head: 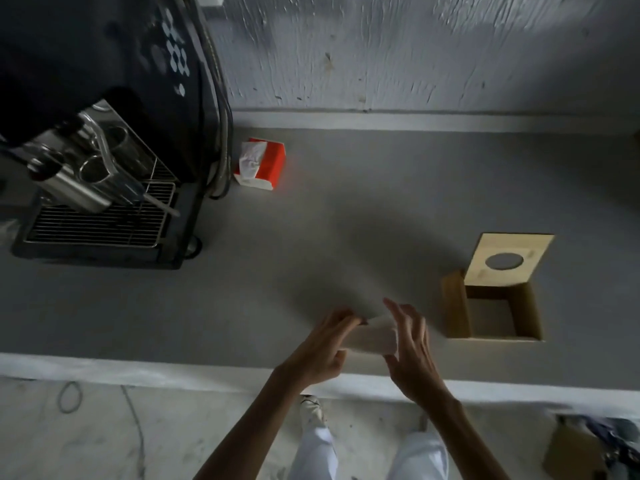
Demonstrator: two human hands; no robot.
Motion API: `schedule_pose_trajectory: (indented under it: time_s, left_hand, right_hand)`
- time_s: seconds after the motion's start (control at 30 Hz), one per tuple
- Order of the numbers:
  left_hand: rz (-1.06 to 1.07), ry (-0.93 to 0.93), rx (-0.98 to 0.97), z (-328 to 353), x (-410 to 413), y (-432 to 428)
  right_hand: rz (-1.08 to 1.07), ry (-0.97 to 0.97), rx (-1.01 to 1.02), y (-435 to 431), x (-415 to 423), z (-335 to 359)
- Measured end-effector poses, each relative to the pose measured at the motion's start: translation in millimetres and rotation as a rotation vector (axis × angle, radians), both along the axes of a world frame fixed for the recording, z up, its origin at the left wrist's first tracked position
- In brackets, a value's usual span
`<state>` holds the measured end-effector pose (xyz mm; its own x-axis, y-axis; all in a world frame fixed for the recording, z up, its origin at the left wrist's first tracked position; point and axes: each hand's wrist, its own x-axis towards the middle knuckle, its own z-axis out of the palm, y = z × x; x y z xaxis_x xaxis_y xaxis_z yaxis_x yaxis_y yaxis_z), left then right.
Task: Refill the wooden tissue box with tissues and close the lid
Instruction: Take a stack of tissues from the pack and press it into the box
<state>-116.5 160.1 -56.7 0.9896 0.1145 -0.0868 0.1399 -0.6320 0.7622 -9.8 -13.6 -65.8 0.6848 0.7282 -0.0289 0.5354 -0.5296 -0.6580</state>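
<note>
A stack of white tissues (372,337) is held between both hands just above the grey counter near its front edge. My left hand (323,351) grips the stack's left end with curled fingers. My right hand (410,351) holds the right end, thumb below and fingers spread over the top. The wooden tissue box (453,306) stands to the right of my hands, open, and its inside looks empty. Its lid (509,259), with a round hole in it, is tipped up at the far side. A red tissue pack (268,164) with a tissue sticking out lies at the back.
A black espresso machine (104,133) with a metal drip grate fills the left of the grey counter (242,289). A rough grey wall runs along the back. Below the counter's front edge are a pale floor, my legs and a brown box (575,452) at the lower right.
</note>
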Motion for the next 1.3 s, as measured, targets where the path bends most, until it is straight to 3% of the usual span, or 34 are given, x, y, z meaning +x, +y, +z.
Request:
schedule_pose_trajectory:
  time_s: [0.13,0.33,0.63,1.0,1.3]
  left_hand:
    - [-0.019,0.002,0.028,-1,3,5]
    - [0.183,0.187,-0.277,-7,0,-1]
    - [0.304,0.145,-0.412,-14,-6,-19]
    - [0.26,0.076,-0.25,-19,-10,-15]
    - [0.222,0.058,-0.269,-13,-6,-19]
  right_hand:
    - [0.113,0.035,0.02,-4,9,-4]
    - [0.034,0.141,0.111,1,6,-15]
    - [-0.091,0.218,0.189,4,-19,-27]
    - [-0.117,0.059,0.097,-9,-16,-29]
    - [-0.143,0.178,0.157,-10,-18,-25]
